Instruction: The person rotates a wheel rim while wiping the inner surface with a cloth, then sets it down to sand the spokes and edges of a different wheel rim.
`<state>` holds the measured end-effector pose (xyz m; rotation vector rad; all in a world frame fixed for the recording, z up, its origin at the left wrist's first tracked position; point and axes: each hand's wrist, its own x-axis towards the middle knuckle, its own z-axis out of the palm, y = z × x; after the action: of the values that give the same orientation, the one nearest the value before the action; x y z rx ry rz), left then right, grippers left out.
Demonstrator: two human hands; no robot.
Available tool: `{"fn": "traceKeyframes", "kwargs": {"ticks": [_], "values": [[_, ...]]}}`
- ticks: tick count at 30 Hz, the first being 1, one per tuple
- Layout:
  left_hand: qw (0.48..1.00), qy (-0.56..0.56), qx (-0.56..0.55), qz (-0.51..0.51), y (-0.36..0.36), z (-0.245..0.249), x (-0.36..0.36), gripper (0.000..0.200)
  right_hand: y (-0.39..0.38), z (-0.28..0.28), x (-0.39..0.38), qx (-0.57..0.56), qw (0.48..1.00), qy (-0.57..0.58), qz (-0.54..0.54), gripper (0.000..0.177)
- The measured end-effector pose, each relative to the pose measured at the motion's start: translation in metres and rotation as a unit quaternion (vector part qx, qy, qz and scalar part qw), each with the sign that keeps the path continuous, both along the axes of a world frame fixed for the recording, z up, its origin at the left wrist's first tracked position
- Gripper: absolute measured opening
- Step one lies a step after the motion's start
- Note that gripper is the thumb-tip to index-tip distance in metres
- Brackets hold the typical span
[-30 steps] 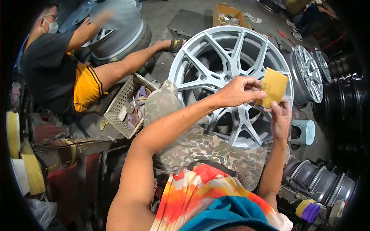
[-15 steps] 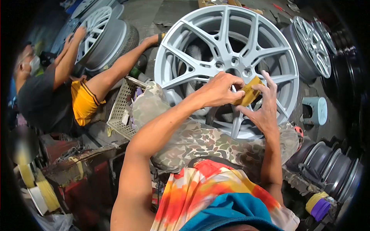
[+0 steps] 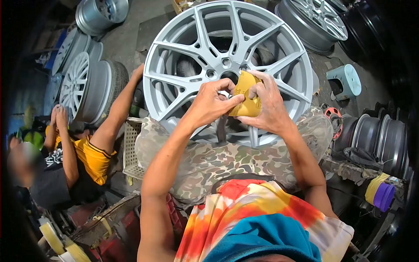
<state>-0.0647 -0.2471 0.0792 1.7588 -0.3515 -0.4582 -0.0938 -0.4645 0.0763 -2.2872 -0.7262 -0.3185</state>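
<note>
A piece of sandpaper [image 3: 245, 104] with a yellow printed backing is held up between my hands, its surface bent. My left hand [image 3: 213, 101] pinches its left edge between thumb and fingers. On the other side, my right hand [image 3: 269, 104] grips it, thumb over the printed face and fingers behind. Just beyond and below the sandpaper is a large grey alloy wheel rim [image 3: 192, 82], face up with split spokes. My hands and the sandpaper cover part of its hub and lower spokes.
A co-worker [image 3: 65, 170] sits at the left beside another rim [image 3: 76, 85]. A plastic basket [image 3: 131, 148] stands by my left knee, and a light-blue stool [image 3: 349, 82] is at the right. More rims [image 3: 371, 135] line the right side, near yellow and purple tape rolls [image 3: 384, 197].
My right hand has closed onto the sandpaper, which now faces me more broadly. The view has shifted, and the co-worker's hands have come down from the other rim.
</note>
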Motion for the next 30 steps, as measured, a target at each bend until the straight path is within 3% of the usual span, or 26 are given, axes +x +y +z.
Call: {"fn": "traceKeyframes", "kwargs": {"ticks": [2,6,8,9,10,11,12,22,25,27,29,30], "values": [[1.000,0.016,0.010,0.016,0.000,-0.002,0.000,0.027,0.001,0.004,-0.003,-0.015,1.000,-0.017,-0.013,0.056],[0.990,0.095,-0.091,0.058,0.002,-0.003,0.005,0.030,-0.004,-0.001,-0.003,-0.005,0.998,-0.052,-0.032,0.045],[0.977,0.142,-0.147,0.066,0.006,0.005,0.009,0.036,-0.009,-0.010,-0.002,0.150,0.976,0.134,-0.084,0.033],[0.977,0.141,-0.146,0.062,0.007,0.006,0.010,0.036,-0.009,-0.010,-0.001,0.150,0.976,0.132,-0.088,0.033],[0.981,0.112,-0.144,0.067,0.006,0.006,0.010,0.036,-0.007,-0.010,0.000,0.335,0.912,0.225,-0.072,0.028],[0.984,0.082,-0.142,0.072,0.005,0.006,0.010,0.035,-0.007,-0.010,0.002,0.503,0.806,0.307,-0.052,0.023],[0.985,0.085,-0.142,0.054,0.003,0.004,0.009,0.033,-0.009,-0.012,0.003,0.516,0.799,0.306,-0.046,0.025],[0.962,0.153,-0.211,0.089,-0.006,-0.001,0.004,0.023,-0.011,-0.010,-0.002,0.477,0.813,0.332,-0.042,0.029],[0.946,0.189,-0.245,0.100,0.002,-0.001,0.009,0.015,-0.011,0.001,-0.003,0.491,0.822,0.287,0.023,0.040],[0.941,0.204,-0.238,0.125,0.003,-0.001,0.010,0.015,-0.012,0.018,-0.007,0.304,0.941,0.150,0.016,0.053],[0.924,0.257,-0.266,0.096,0.004,-0.008,0.010,0.020,-0.008,0.021,-0.007,0.258,0.961,0.092,-0.025,0.050],[0.929,0.280,-0.230,0.073,-0.002,0.002,0.005,0.025,-0.010,0.016,-0.005,0.230,0.971,0.057,-0.014,0.042]]}}
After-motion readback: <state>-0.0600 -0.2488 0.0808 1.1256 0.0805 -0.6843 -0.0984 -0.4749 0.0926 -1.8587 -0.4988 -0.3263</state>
